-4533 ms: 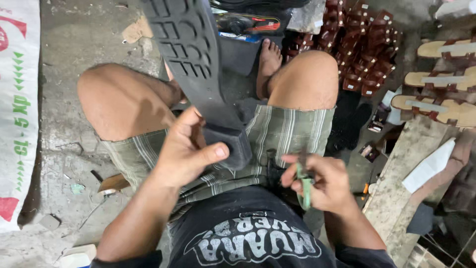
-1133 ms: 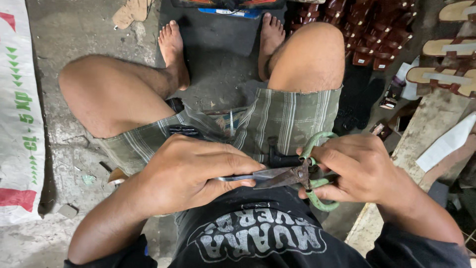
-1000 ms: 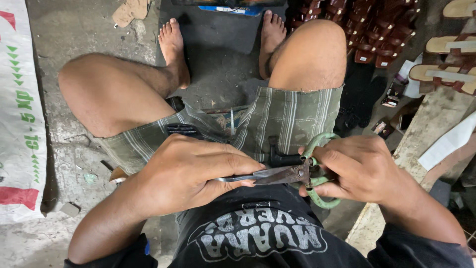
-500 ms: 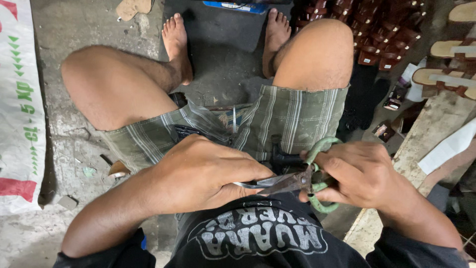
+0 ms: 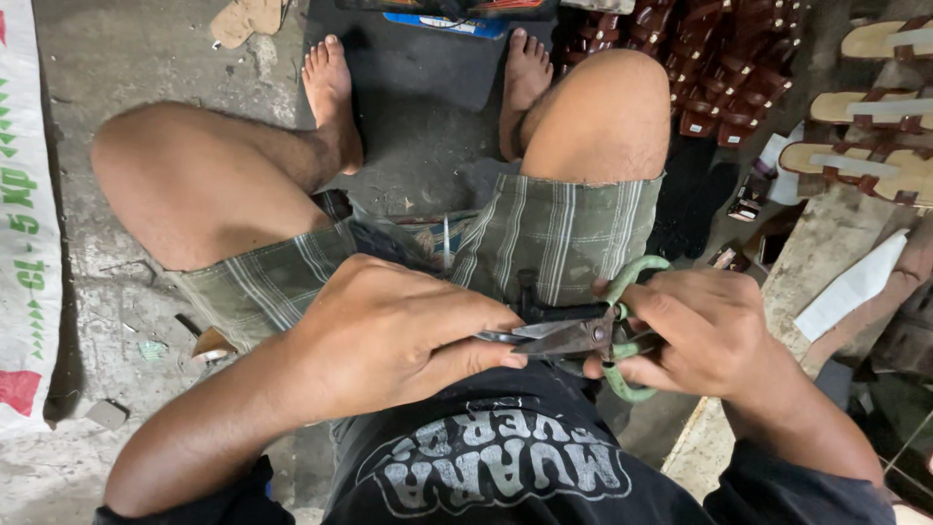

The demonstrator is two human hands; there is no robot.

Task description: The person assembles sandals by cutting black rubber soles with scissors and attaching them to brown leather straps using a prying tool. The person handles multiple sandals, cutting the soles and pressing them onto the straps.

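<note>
A white woven sack (image 5: 24, 214) lies along the floor at left; wooden sandal soles (image 5: 875, 165) sit at right. Over the lap, the left hand (image 5: 394, 331) closes around something hidden, touching the scissors (image 5: 569, 335) gripped by the right hand (image 5: 705, 331).

a small sandal-making workshop: the person sits low over a bare concrete floor (image 5: 155, 58), with heaped brown sandal straps (image 5: 724, 58), unfinished sandals (image 5: 880, 165) on the right, and green-handled scissors (image 5: 598, 335) in use.
</note>
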